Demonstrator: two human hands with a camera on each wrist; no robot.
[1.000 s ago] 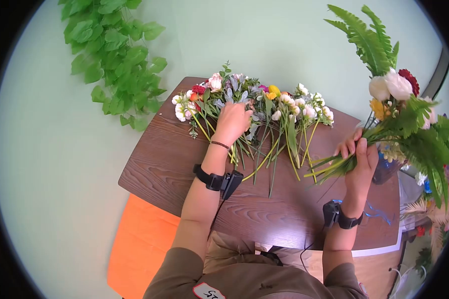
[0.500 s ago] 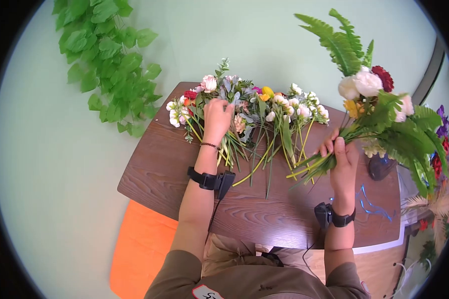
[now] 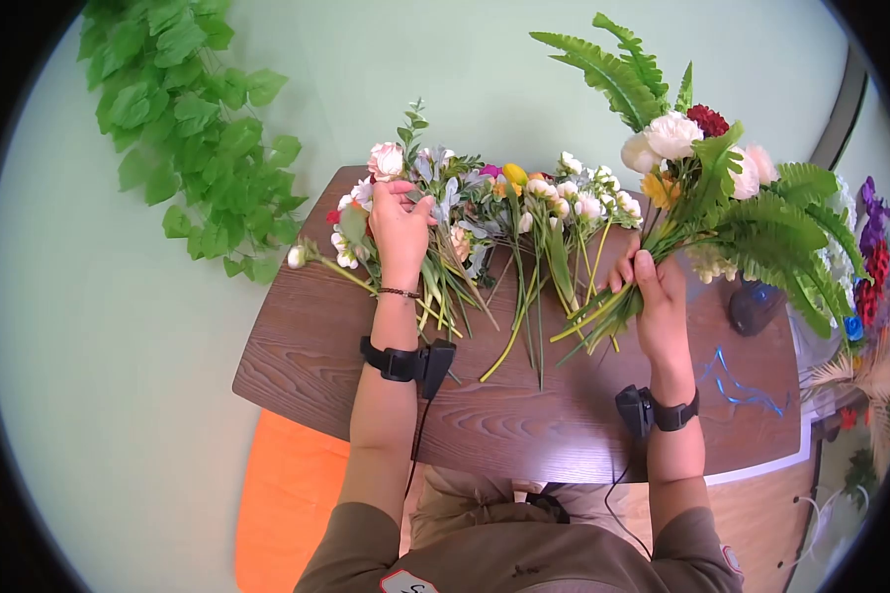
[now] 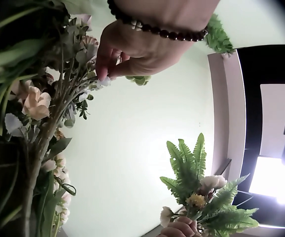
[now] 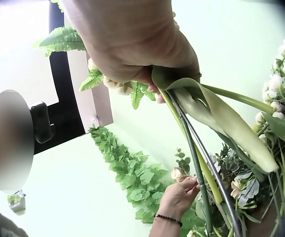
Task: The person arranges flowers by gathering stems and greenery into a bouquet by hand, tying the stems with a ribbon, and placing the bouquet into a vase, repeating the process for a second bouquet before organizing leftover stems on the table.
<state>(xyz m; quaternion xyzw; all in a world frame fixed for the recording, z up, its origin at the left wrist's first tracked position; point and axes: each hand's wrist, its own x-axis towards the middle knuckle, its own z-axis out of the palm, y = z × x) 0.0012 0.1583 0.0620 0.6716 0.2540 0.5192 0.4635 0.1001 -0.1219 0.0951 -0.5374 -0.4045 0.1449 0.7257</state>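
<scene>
My right hand [image 3: 660, 296] grips the stems of a bouquet [image 3: 677, 168] of green ferns, white and pink blooms, a yellow flower and a dark red one. The bouquet is held up over the table's right side, its stem ends pointing down-left. In the right wrist view, a broad pale-green leaf [image 5: 241, 140] hangs below that hand beside the stems. At the left of a flower pile [image 3: 465, 237], my left hand [image 3: 402, 232] pinches a thin stem between thumb and fingertips, just below a pale pink rose [image 3: 386, 160]. Its fingers partly hide the stem in the left wrist view.
The loose flowers lie along the back of the dark wooden table [image 3: 524, 425], stems toward me. Blue ribbon strands [image 3: 737, 381] and a dark container [image 3: 756, 304] are at the right. A leafy vine [image 3: 168, 119] hangs on the left wall; an orange cloth [image 3: 292, 494] hangs beside the table.
My left hand has shifted left across the pile, and a white bud on a stem now sticks out past its left side. The bouquet in my right hand has moved left.
</scene>
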